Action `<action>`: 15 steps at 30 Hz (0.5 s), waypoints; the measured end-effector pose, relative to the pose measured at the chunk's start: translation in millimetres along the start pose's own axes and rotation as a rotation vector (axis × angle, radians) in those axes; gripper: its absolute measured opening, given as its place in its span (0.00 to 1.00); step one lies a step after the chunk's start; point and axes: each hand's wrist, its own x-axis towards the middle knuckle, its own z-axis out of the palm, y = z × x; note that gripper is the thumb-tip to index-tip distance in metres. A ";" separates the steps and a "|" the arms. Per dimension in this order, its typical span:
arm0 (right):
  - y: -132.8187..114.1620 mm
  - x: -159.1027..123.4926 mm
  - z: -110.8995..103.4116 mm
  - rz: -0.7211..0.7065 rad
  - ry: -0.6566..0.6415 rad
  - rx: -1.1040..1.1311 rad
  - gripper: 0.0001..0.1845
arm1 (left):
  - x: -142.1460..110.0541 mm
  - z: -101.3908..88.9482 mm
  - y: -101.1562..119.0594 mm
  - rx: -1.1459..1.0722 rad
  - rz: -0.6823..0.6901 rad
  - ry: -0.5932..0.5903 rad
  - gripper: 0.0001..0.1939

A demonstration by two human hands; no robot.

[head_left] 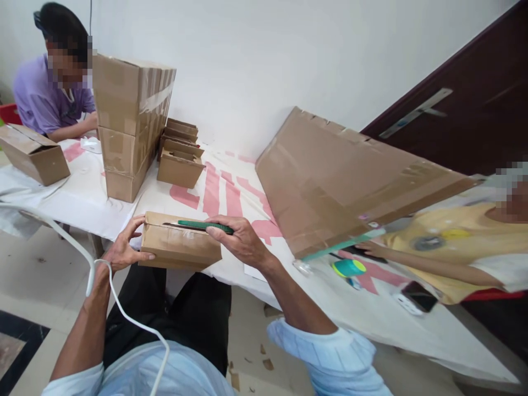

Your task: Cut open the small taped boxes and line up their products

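A small flat cardboard box [179, 245] lies at the near edge of the white-covered table [82, 198]. My left hand [124, 247] grips its left end, fingers curled round the side. My right hand [241, 239] holds a green utility knife [202, 225] flat along the box's top edge, its tip pointing left. Clear tape shows on the box's front face.
A tall stack of taped boxes [130, 126] and several small open boxes [180, 159] stand further back. A large cardboard sheet [342, 176] leans at right by a person in yellow [454, 247]. Another person in purple [49, 99] sits far left. A white cable [91, 269] crosses my left arm.
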 end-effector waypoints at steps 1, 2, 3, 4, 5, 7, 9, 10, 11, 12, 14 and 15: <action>-1.6 2.3 0.1 -0.016 -0.018 -0.018 0.14 | -0.3 0.0 0.2 0.003 0.002 -0.002 0.49; -3.2 4.4 -0.1 -0.031 -0.031 -0.035 0.14 | -0.5 0.0 0.4 0.004 0.005 -0.004 0.49; -4.9 6.6 -0.2 -0.045 -0.041 -0.048 0.14 | -0.7 0.0 0.6 0.005 0.007 -0.006 0.49; -6.8 8.7 -0.3 -0.059 -0.049 -0.060 0.14 | -0.9 0.1 0.8 0.006 0.009 -0.007 0.49; -8.8 10.9 -0.1 -0.073 -0.057 -0.070 0.14 | -1.0 0.2 1.0 0.008 0.011 -0.006 0.48; -12.6 15.1 0.8 -0.102 -0.083 -0.088 0.14 | -1.3 0.4 1.4 0.018 0.013 0.002 0.48; -16.1 19.2 2.4 -0.133 -0.114 -0.111 0.13 | -1.6 0.7 1.8 0.032 0.011 0.006 0.49; -17.7 21.2 3.2 -0.147 -0.125 -0.128 0.13 | -1.7 0.8 2.2 0.037 0.011 0.006 0.49; -19.3 23.1 3.9 -0.161 -0.132 -0.150 0.13 | -1.8 0.9 2.7 0.042 0.010 0.004 0.49; -20.7 25.0 4.5 -0.173 -0.133 -0.178 0.13 | -1.9 0.9 3.3 0.045 0.008 0.002 0.48; -22.9 28.5 5.4 -0.190 -0.129 -0.249 0.14 | -1.8 0.9 4.8 0.048 0.006 0.001 0.48; -23.6 30.2 5.7 -0.196 -0.129 -0.288 0.14 | -1.7 0.8 5.5 0.051 0.005 0.000 0.48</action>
